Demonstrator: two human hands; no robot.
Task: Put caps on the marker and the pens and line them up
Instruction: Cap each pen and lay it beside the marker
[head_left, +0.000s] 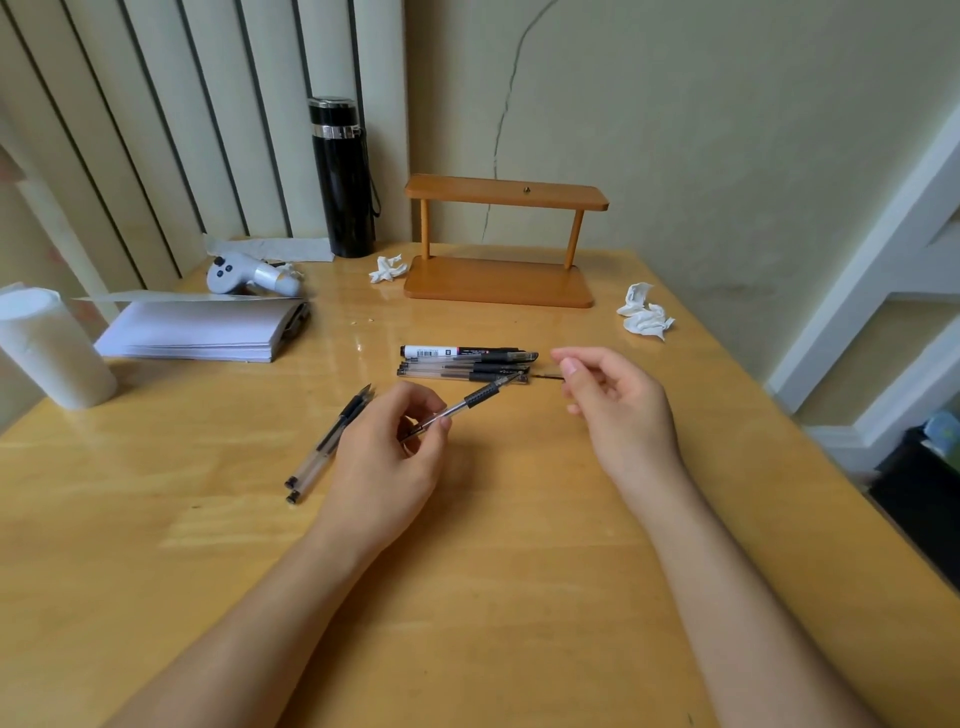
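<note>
My left hand (384, 457) grips a clear pen with a black grip (475, 399), its uncapped tip pointing up and right. My right hand (613, 405) hovers just right of that tip, thumb and forefinger pinched on a thin dark piece that looks like a pen cap (548, 376), mostly hidden. Behind the tip, a white marker with a black cap (457, 352) lies in a row with several capped pens (462, 370), all side by side. Two uncapped pens (330, 441) lie together on the table (519, 571) left of my left hand.
A wooden two-level stand (498, 283) sits at the back, a black flask (343, 176) to its left. Crumpled tissues lie at the back (387, 268) and to the right (644, 312). At the left are a paper stack (197, 330), a white roll (49, 348) and a grey controller (244, 273).
</note>
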